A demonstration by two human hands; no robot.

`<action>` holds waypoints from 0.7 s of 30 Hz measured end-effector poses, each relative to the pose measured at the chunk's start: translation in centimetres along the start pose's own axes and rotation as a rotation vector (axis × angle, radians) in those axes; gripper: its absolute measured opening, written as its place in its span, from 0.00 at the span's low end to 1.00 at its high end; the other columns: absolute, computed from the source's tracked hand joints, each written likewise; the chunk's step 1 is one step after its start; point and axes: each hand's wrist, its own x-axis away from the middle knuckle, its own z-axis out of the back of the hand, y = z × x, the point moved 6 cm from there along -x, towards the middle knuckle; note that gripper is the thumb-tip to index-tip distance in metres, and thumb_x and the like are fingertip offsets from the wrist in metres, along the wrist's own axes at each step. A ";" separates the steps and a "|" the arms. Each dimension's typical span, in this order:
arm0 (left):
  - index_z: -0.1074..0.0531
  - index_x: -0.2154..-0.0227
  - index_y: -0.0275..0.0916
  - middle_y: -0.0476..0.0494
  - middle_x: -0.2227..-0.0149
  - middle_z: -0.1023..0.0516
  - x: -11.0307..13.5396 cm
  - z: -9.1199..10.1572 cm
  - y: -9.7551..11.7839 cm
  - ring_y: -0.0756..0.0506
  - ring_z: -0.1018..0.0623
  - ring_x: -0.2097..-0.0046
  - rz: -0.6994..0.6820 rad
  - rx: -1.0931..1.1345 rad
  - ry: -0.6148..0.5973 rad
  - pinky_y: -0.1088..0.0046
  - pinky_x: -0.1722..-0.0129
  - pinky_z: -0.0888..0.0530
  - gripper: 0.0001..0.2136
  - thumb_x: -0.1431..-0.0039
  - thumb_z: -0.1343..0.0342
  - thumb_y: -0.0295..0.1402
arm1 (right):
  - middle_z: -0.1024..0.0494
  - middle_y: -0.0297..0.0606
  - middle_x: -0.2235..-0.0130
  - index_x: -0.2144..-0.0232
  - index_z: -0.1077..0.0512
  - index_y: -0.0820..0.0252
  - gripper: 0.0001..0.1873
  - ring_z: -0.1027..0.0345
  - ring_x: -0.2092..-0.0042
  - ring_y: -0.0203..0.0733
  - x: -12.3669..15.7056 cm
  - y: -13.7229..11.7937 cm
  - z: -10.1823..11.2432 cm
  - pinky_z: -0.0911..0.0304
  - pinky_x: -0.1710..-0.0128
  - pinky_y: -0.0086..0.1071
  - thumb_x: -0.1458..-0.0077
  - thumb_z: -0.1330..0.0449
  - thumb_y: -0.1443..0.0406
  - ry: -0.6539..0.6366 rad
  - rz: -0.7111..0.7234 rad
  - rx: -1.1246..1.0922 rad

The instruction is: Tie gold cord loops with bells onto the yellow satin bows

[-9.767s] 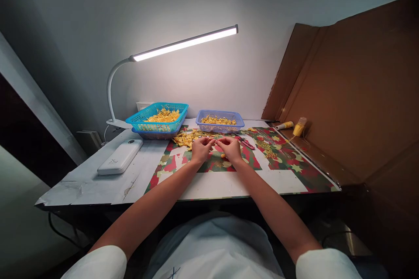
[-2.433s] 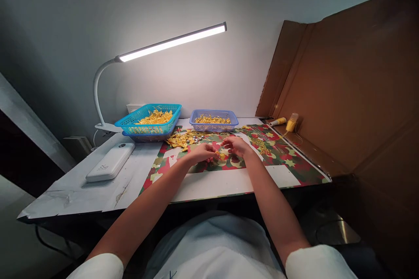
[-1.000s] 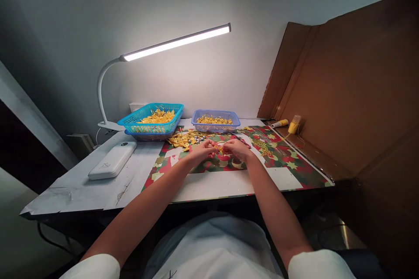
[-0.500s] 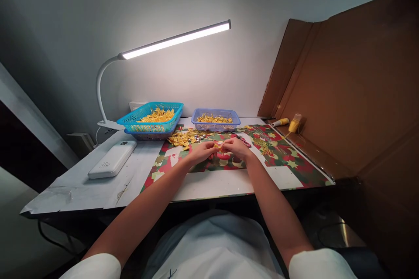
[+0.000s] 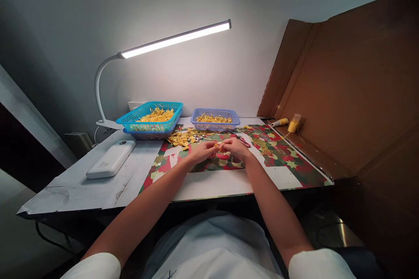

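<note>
Above the patterned sheet, my left hand and my right hand meet with fingertips pinched. Between them is a small golden-yellow piece, mostly covered by the fingers, so its exact kind does not show. Both hands are closed on it. Just beyond my left hand lies a loose heap of golden-yellow ribbon-like pieces, with small shiny silvery bits beside it. A pink-handled tool rests right behind my right hand, its far end dark.
A turquoise basket of yellow pieces is stacked at the back left. A lilac basket stands behind my hands. Gold strands and small bottles lie right, by the cardboard wall. A power bank and lamp are left.
My right fingers have shifted slightly left over the yellow piece, which shows less now. Both hands stay in nearly the same place.
</note>
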 end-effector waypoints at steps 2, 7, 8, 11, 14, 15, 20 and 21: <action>0.34 0.78 0.38 0.52 0.80 0.34 -0.1 0.0 0.1 0.52 0.36 0.77 -0.015 -0.038 -0.001 0.76 0.77 0.41 0.15 0.47 0.50 0.45 | 0.31 0.32 0.79 0.85 0.31 0.62 0.06 0.39 0.74 0.32 0.0 0.0 -0.2 0.42 0.71 0.25 0.62 0.45 0.66 -0.010 -0.001 0.008; 0.33 0.79 0.37 0.53 0.81 0.38 -0.3 0.3 0.3 0.52 0.40 0.78 -0.045 -0.080 0.035 0.76 0.77 0.44 0.15 0.47 0.50 0.44 | 0.30 0.32 0.79 0.84 0.29 0.62 0.07 0.39 0.74 0.32 -0.2 0.3 -0.2 0.42 0.72 0.26 0.61 0.42 0.64 0.019 -0.002 -0.023; 0.34 0.80 0.37 0.53 0.81 0.39 -0.3 0.5 0.3 0.53 0.41 0.78 -0.049 -0.083 0.064 0.75 0.77 0.45 0.15 0.47 0.50 0.43 | 0.31 0.32 0.79 0.84 0.30 0.62 0.09 0.40 0.75 0.32 -0.2 0.4 0.1 0.42 0.73 0.26 0.60 0.41 0.62 0.056 -0.007 -0.021; 0.38 0.83 0.38 0.54 0.82 0.42 -0.4 1.1 0.1 0.52 0.42 0.77 -0.039 -0.110 0.153 0.75 0.77 0.46 0.13 0.49 0.51 0.40 | 0.35 0.30 0.82 0.87 0.34 0.62 0.17 0.46 0.79 0.29 0.2 0.5 1.2 0.49 0.79 0.26 0.60 0.37 0.56 0.189 -0.070 0.036; 0.40 0.84 0.38 0.54 0.83 0.44 -0.3 1.5 -0.1 0.52 0.43 0.78 0.001 -0.157 0.206 0.75 0.77 0.47 0.12 0.51 0.52 0.38 | 0.36 0.29 0.82 0.83 0.29 0.63 0.18 0.51 0.81 0.28 0.7 -0.3 1.0 0.54 0.81 0.26 0.58 0.38 0.53 0.114 -0.095 0.051; 0.41 0.84 0.38 0.55 0.83 0.45 -0.3 1.6 -0.1 0.52 0.43 0.78 0.012 -0.167 0.209 0.75 0.77 0.48 0.12 0.51 0.52 0.38 | 0.35 0.30 0.82 0.78 0.25 0.63 0.17 0.50 0.80 0.28 0.8 -0.7 0.5 0.53 0.80 0.26 0.57 0.38 0.53 0.053 -0.071 0.053; 0.41 0.84 0.38 0.55 0.83 0.44 -0.2 1.6 -0.2 0.52 0.43 0.77 0.047 -0.171 0.186 0.75 0.77 0.47 0.12 0.52 0.52 0.39 | 0.29 0.32 0.79 0.64 0.21 0.63 0.18 0.45 0.77 0.31 0.8 -1.9 0.0 0.50 0.77 0.26 0.54 0.43 0.59 0.145 0.041 0.240; 0.41 0.84 0.38 0.55 0.83 0.44 -0.2 1.5 -0.2 0.52 0.43 0.77 0.049 -0.174 0.182 0.75 0.77 0.47 0.12 0.52 0.53 0.39 | 0.29 0.31 0.80 0.64 0.21 0.63 0.18 0.45 0.78 0.32 0.7 -1.8 0.2 0.50 0.77 0.26 0.54 0.44 0.60 0.199 0.033 0.312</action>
